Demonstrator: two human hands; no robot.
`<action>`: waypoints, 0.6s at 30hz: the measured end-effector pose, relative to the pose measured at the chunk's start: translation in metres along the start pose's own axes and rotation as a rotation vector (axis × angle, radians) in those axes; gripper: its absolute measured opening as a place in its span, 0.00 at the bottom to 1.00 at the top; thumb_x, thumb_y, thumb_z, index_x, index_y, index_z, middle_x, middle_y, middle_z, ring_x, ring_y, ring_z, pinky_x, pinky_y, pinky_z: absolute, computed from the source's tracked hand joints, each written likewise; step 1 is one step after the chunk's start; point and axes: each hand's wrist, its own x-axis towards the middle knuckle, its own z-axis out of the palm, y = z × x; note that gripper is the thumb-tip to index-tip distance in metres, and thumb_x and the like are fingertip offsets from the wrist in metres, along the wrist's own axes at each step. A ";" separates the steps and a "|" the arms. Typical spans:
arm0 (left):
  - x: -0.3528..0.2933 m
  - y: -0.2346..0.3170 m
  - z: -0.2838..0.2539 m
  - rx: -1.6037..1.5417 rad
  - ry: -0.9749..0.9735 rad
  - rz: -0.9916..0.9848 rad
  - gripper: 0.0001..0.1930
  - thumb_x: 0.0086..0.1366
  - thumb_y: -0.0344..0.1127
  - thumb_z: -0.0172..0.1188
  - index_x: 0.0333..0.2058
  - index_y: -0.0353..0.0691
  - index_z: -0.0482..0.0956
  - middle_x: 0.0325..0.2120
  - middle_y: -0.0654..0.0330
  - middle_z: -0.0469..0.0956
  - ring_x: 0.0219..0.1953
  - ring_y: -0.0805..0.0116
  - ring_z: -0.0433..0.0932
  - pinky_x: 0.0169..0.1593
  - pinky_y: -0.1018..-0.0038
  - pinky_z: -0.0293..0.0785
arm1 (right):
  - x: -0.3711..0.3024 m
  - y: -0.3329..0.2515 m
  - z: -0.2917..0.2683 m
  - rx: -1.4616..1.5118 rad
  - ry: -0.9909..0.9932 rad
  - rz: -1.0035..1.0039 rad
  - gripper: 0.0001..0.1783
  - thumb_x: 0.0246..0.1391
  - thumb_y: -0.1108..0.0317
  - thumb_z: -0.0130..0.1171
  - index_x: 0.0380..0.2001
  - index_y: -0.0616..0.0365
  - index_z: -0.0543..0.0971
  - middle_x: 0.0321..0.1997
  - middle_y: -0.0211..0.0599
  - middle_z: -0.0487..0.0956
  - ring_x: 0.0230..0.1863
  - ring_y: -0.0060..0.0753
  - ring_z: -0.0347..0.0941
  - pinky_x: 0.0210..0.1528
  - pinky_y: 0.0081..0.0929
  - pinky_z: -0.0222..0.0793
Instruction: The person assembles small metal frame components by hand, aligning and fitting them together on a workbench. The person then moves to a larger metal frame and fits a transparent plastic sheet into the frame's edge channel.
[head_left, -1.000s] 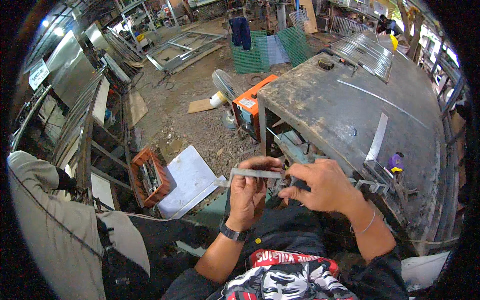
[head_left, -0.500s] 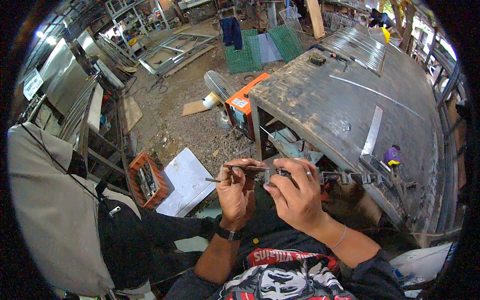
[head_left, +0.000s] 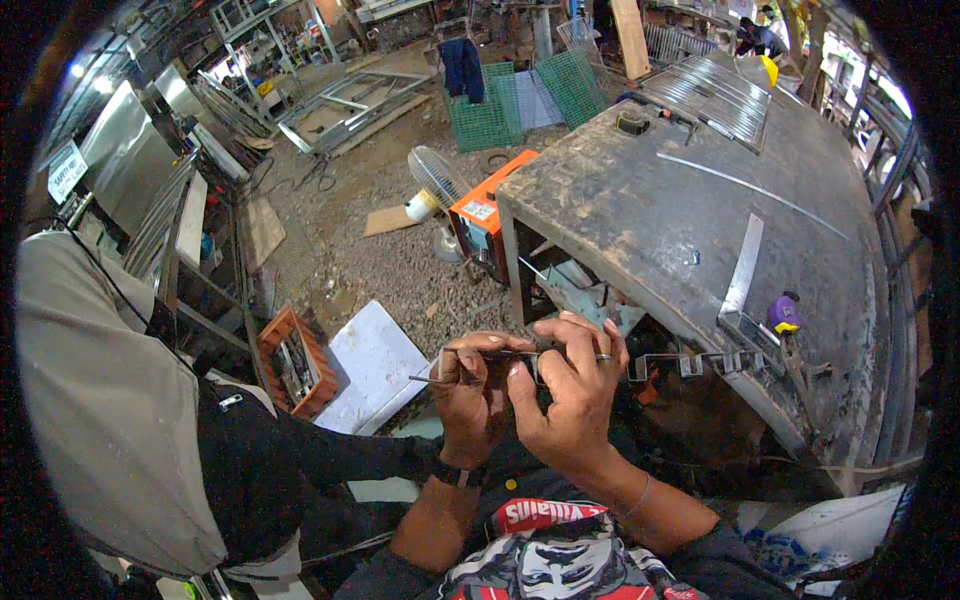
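In front of my chest, both my hands hold a small metal piece (head_left: 520, 352) with a flat upper edge; fingers hide most of it. My left hand (head_left: 473, 405) is closed round its left end, and a thin metal rod (head_left: 424, 379) sticks out leftward from that grip. My right hand (head_left: 572, 400), with a ring on one finger, pinches the piece's right end between thumb and curled fingers. Just right of it, a row of small square metal sections (head_left: 690, 365) juts from the near side of the workbench (head_left: 640, 220).
On the bench lie a metal strip (head_left: 745, 265), a purple and yellow object (head_left: 785, 313), a tape measure (head_left: 632, 123) and a metal grille (head_left: 715, 95). Beyond my hands stand a fan (head_left: 436, 178) and an orange machine (head_left: 490, 205). Left are an orange crate (head_left: 318, 372), a white board (head_left: 372, 365) and a person's grey garment (head_left: 110, 400).
My right hand has shifted slightly left along the metal piece, its thumb moving inward and its fingers now more raised. My left hand keeps its grip, a little lower.
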 end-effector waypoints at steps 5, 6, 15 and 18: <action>0.003 0.000 0.003 -0.163 0.031 -0.051 0.17 0.83 0.46 0.50 0.44 0.35 0.75 0.41 0.48 0.82 0.47 0.55 0.84 0.55 0.58 0.81 | -0.004 0.003 0.007 -0.066 0.053 -0.082 0.14 0.58 0.65 0.60 0.23 0.63 0.77 0.59 0.51 0.78 0.67 0.54 0.69 0.77 0.60 0.43; 0.004 0.000 0.003 -0.191 0.016 -0.047 0.17 0.83 0.44 0.49 0.44 0.35 0.74 0.43 0.47 0.81 0.47 0.56 0.84 0.56 0.59 0.81 | -0.005 0.003 0.008 -0.058 0.062 -0.088 0.14 0.59 0.65 0.59 0.23 0.63 0.77 0.60 0.51 0.78 0.68 0.54 0.68 0.78 0.60 0.42; 0.008 0.002 0.008 -0.328 0.118 -0.207 0.17 0.83 0.44 0.50 0.42 0.35 0.75 0.36 0.53 0.81 0.42 0.60 0.82 0.52 0.62 0.81 | -0.011 0.010 0.020 -0.055 0.093 -0.135 0.14 0.59 0.64 0.59 0.23 0.61 0.77 0.65 0.51 0.76 0.71 0.54 0.66 0.78 0.62 0.40; 0.004 0.006 0.009 -0.202 0.144 -0.135 0.10 0.82 0.36 0.54 0.43 0.35 0.76 0.39 0.51 0.83 0.46 0.58 0.84 0.54 0.62 0.82 | -0.011 0.012 0.017 -0.097 0.092 -0.134 0.13 0.58 0.62 0.61 0.23 0.58 0.77 0.64 0.46 0.78 0.70 0.52 0.68 0.77 0.65 0.44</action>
